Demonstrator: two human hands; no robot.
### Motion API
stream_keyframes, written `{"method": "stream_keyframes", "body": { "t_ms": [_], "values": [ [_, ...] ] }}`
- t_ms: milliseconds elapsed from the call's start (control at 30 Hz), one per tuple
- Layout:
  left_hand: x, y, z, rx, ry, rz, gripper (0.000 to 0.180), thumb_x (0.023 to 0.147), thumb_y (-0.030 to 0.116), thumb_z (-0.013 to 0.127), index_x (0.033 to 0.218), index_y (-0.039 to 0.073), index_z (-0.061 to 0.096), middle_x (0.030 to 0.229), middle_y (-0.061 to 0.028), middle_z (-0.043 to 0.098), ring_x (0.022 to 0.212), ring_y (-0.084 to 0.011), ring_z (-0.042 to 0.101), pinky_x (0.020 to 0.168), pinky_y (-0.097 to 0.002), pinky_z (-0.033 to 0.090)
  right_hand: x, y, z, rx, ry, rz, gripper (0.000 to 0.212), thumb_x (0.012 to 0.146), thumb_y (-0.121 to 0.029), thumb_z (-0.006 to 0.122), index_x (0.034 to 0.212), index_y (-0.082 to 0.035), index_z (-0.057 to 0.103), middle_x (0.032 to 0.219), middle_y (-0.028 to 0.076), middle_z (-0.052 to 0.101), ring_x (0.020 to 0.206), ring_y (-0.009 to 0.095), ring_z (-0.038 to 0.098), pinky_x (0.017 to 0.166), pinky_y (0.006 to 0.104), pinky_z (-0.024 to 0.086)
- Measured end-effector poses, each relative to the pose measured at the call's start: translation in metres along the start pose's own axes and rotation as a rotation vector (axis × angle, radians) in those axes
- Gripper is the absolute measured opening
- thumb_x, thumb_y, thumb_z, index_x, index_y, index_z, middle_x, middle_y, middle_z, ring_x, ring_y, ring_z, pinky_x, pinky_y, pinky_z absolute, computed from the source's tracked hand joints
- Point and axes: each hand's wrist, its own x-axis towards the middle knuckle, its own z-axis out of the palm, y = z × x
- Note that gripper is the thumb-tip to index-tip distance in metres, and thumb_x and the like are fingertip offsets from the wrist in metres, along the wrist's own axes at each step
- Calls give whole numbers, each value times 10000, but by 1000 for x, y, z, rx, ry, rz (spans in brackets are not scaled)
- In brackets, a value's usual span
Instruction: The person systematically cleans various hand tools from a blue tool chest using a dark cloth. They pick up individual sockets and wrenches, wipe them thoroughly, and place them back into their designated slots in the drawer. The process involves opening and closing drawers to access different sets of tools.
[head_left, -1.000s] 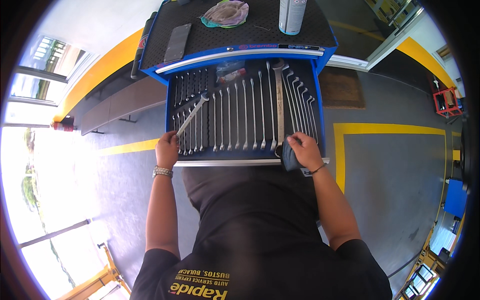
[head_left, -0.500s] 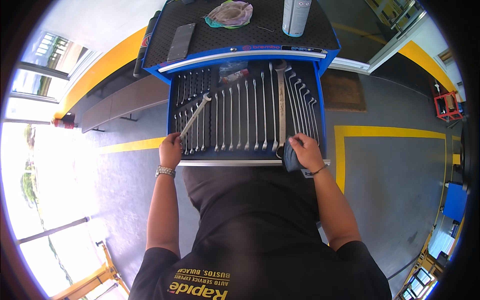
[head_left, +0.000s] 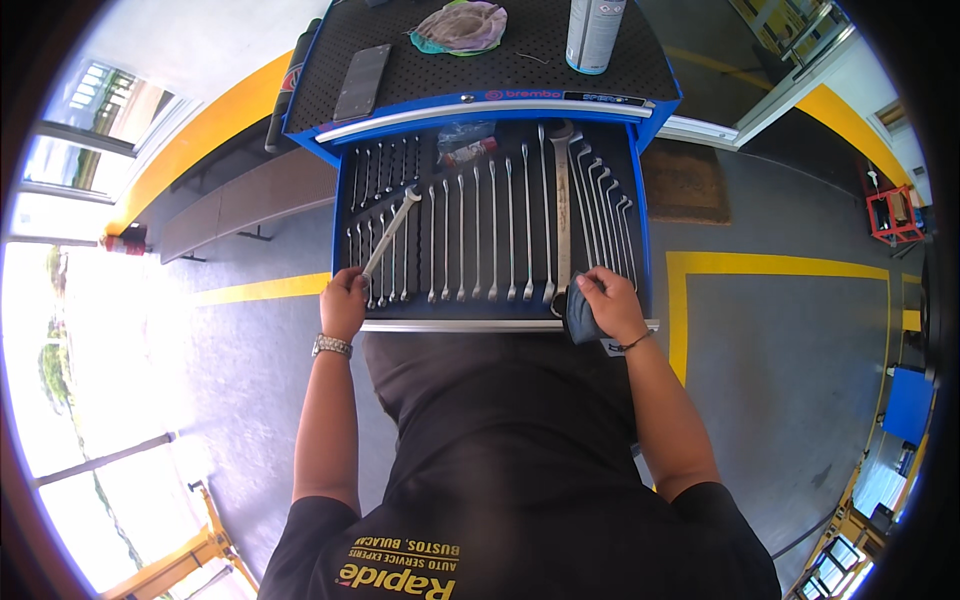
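Note:
My left hand (head_left: 344, 303) grips the lower end of a combination wrench (head_left: 391, 236), which slants up and to the right above the drawer's left rows. Shorter wrenches lie partly behind it. In my right hand (head_left: 612, 304) is a dark grey cloth (head_left: 583, 312), pinched between thumb and fingers at the drawer's front right. The cloth hangs beside the lower end of a large, worn wrench (head_left: 564, 215). Silver wrenches (head_left: 478, 232) lie side by side in the open drawer (head_left: 450, 312), with several bent-ended ones (head_left: 606, 205) at the right.
On top of the blue tool cabinet (head_left: 660, 85) lie a dark phone (head_left: 362, 82), a crumpled cloth (head_left: 459, 27) and a spray can (head_left: 594, 36). A clear plastic bag (head_left: 466, 143) sits at the drawer's back. A long bench (head_left: 250, 205) stands to the left.
The left hand and its wrench have shifted very slightly. My right hand stays at the front right with the cloth.

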Motion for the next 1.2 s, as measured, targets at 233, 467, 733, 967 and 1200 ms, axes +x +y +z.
{"method": "stream_keyframes", "body": {
  "t_ms": [233,467,733,967,1200],
  "values": [
    [-4,2,0,4,2,13,197,937,146,594,1076,40,684,791,-52,699,607,-100,620,579,-272,502,0,2,1,-5,-16,12,309,932,-301,626,932,6,664,800,165,683,732,274,668,681,334,497],
    [-18,26,7,182,-100,233,312,889,163,630,1186,70,657,799,-118,694,733,-260,670,701,-380,526,0,2,2,-11,-2,1,304,929,-299,631,929,4,664,794,164,680,722,282,663,672,338,495],
    [-29,34,49,522,-236,409,496,894,163,547,1365,16,498,936,-199,678,836,-369,660,777,-465,536,-2,-1,3,-19,12,-8,297,921,-297,640,922,-1,665,775,173,670,696,288,653,655,340,492],
    [-24,40,50,530,-385,388,531,890,139,528,1384,-37,445,920,-224,676,854,-379,661,801,-486,533,-1,-1,6,-57,-8,-16,290,915,-282,641,925,7,662,797,190,670,718,315,657,665,357,496],
    [-17,49,45,623,-491,363,564,893,189,562,1407,-3,432,925,-211,684,885,-376,664,805,-500,526,-1,-1,8,-57,26,-66,279,913,-267,646,923,11,657,805,202,664,730,332,657,669,362,496]
  ]
}}
